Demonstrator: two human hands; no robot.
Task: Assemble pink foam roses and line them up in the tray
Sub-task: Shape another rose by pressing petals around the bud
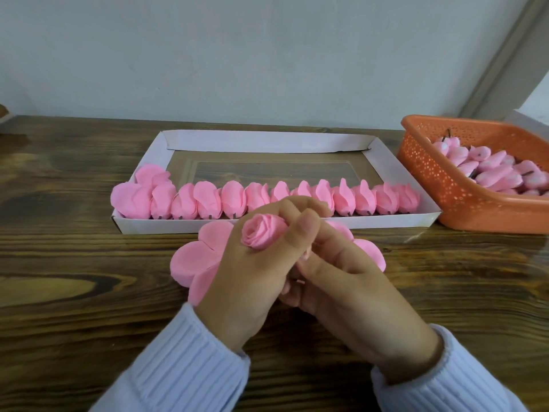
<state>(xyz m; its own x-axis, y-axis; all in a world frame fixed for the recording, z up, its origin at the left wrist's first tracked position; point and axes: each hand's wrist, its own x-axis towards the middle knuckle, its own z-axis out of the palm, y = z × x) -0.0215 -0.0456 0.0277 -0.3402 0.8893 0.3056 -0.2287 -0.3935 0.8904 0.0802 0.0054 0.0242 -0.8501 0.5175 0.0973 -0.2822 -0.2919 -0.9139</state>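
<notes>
Pink foam, rolled into a tight bud (pixel 263 233), sits pinched between the curled fingers and thumb of the left hand (pixel 240 281). The bud's spiral end faces the camera. The right hand (pixel 344 283) presses in against the left from the other side. Its fingers (pixel 335 248) curl toward the base of the bud, but whether they grasp anything there is hidden by the left thumb and their own knuckles.

Under both hands spreads a flat pink petal sheet (pixel 194 260). Its rounded lobes show to the left of the left hand and to the right of the right hand. Whether it lies on the table or is lifted slightly is unclear. Pale blue ribbed sleeves (pixel 184 367) cover both wrists.

Just beyond the hands stands a shallow white card tray (pixel 166 226) on the dark wooden table (pixel 83 278). A row of roses (pixel 341 200) runs along the tray's near wall from the left end to the right end, packed side by side with their petals up. The leftmost one opens wider than the rest. The far half of the tray floor is bare.

To the right of the tray, close to its corner, is an orange perforated basket (pixel 442 185) holding a heap of pink buds (pixel 493 171). A pale wall (pixel 267 55) stands behind the table.
</notes>
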